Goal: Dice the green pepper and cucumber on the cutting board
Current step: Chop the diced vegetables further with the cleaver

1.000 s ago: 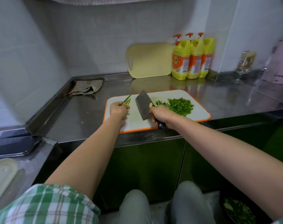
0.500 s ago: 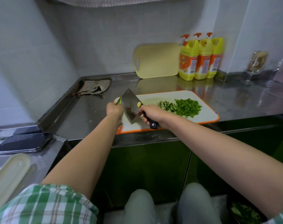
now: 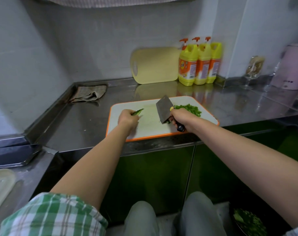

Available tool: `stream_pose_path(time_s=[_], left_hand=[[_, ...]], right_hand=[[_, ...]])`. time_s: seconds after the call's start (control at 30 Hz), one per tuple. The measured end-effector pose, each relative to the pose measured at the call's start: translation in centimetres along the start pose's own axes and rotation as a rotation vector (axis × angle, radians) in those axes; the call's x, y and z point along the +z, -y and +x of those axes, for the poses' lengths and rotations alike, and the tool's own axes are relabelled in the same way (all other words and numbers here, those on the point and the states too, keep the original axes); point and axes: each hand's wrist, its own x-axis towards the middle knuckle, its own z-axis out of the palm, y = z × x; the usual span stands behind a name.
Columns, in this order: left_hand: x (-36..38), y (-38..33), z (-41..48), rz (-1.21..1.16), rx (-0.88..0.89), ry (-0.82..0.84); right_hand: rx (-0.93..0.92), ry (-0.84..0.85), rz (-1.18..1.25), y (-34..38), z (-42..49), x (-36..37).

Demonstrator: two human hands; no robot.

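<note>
A white cutting board (image 3: 150,126) with an orange rim lies on the steel counter. My left hand (image 3: 127,119) holds a thin green vegetable strip (image 3: 138,112) over the board's left side, its tip pointing up and right. My right hand (image 3: 180,119) grips the black handle of a cleaver (image 3: 164,108), blade raised over the board's middle. A pile of diced green pieces (image 3: 190,110) lies on the board's right part, partly hidden behind my right hand.
A yellow cutting board (image 3: 156,65) leans on the back wall beside three yellow detergent bottles (image 3: 198,63). A folded cloth (image 3: 88,94) lies at the counter's back left. A glass (image 3: 252,70) and pink appliance (image 3: 291,67) stand at right. A bowl of greens (image 3: 247,222) sits on the floor.
The cleaver has swung from beside my left hand back to the right, toward the diced pile. My left hand has stayed over the board's left side with the strip.
</note>
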Motion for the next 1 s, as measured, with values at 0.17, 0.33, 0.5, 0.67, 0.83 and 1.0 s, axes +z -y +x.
stream_pose_path(time_s=[0.17,0.33,0.5,0.67,0.83,1.0], left_hand=[[0.7,0.1,0.2,0.432,0.230,0.065],[0.2,0.6,-0.3,0.691,0.314,-0.005],[-0.7,1.3,-0.2,0.584,0.369,-0.034],[-0.2,1.5,-0.3,0.456,0.376,-0.070],[0.7,1.7,0.3,0.435,0.381,-0.040],[0.9,1.9,0.3,0.367,0.364,-0.068]], right_hand=[[-0.124,0.030,-0.027,0.8,-0.4,0.3],[-0.101,0.057,-0.151,1.3,-0.1,1.5],[-0.107,0.073,-0.277,2.3,0.2,1.5],[-0.157,0.056,-0.462,2.6,1.1,2.0],[-0.270,-0.005,-0.571,3.9,0.7,1.6],[-0.278,0.016,-0.802,4.7,0.3,2.1]])
